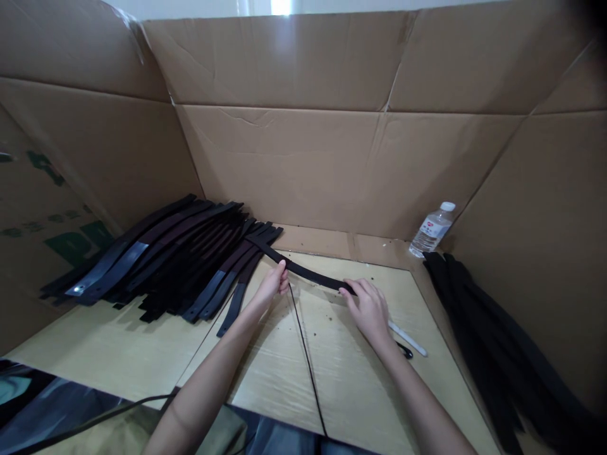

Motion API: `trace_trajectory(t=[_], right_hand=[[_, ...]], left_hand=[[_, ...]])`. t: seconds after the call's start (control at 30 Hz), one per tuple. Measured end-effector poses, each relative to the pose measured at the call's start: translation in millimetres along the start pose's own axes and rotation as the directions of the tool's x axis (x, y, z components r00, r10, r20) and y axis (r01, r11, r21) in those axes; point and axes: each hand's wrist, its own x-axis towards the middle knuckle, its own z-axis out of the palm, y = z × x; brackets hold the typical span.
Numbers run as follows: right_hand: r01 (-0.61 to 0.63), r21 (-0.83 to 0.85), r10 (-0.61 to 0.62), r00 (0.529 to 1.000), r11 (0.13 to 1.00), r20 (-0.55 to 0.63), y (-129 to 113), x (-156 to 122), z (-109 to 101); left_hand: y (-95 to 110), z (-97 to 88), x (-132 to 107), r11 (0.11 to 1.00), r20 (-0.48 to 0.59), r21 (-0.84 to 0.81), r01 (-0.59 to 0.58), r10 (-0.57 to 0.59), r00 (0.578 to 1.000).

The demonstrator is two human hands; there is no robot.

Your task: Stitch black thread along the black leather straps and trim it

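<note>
A long dark strip (313, 275) is stretched slantwise between my hands above the light wooden tabletop (279, 360). My left hand (274, 280) pinches it near its middle, and my right hand (367, 306) grips its right end. The strip's far left end reaches the edge of a big pile of similar dark strips (190, 246). From beside my left hand a thin dark cord (303, 341) runs down to the table's front edge. Under my right wrist lie a white pen-like stick (408, 338) and a small black-handled object (404, 351), partly hidden by my arm.
Cardboard walls (284, 164) enclose the table at the back and both sides. A clear water bottle (431, 229) with a white cap leans in the back right corner. More black strips (484, 335) hang along the right side. Small dark specks dot the tabletop.
</note>
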Motion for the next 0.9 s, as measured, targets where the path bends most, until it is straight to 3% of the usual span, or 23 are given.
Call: trace_trajectory(t=[0.27, 0.5, 0.77, 0.9], right_hand=[[0.009, 0.005, -0.008, 0.997, 1.0, -0.075, 1.0, -2.0, 1.5], [0.005, 0.047, -0.001, 0.996, 0.999, -0.089, 2.7, -2.8, 2.7], [0.02, 0.004, -0.02, 0.998, 1.0, -0.053, 3.2, -4.5, 4.7], [-0.008, 0.022, 0.007, 0.999, 1.0, 0.036, 1.9, -5.2, 4.1]], left_hand=[[-9.3, -1.6, 4.7, 0.998, -0.016, 0.004, 0.055, -0.055, 0.998], [-14.2, -0.7, 6.1, 0.988, -0.037, 0.142, 0.055, -0.051, 0.998], [-7.1, 7.6, 3.0, 0.994, -0.029, 0.099, 0.04, -0.037, 0.999], [-2.6, 11.1, -0.8, 0.996, -0.011, 0.089, 0.018, -0.017, 1.0]])
